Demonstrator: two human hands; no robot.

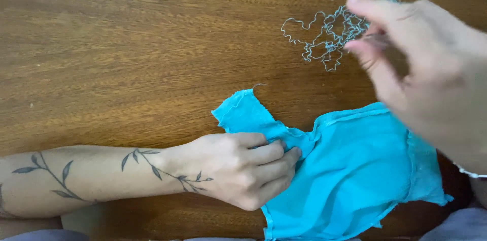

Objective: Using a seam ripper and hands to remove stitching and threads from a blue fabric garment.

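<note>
Head view, looking straight down at a wooden table (127, 43), brown with a fine grain running side to side and a soft sheen across it. The wood fills almost the whole picture; no walls or other parts of the room show. Along the bottom edge, at about six o'clock, a strip of grey cloth (451, 226) peeks in.

My left hand (238, 167) lies just below the middle, forearm flat on the wood and reaching in from nine o'clock, a leafy vine inked along it. Its fingers (276, 162) are curled together and pinch a fold of the blue cloth (350, 170), holding it against the table. The cloth spreads from the centre toward five o'clock, its edges raw and frayed, one corner sticking up toward twelve.

My right hand (431, 79) is blurred at about two o'clock, raised above the table. Thumb and forefinger are drawn close at a tangle of pale thread (324, 35), but through the blur I cannot tell whether they grip it. The loose curls of thread lie on the wood at one o'clock.
</note>
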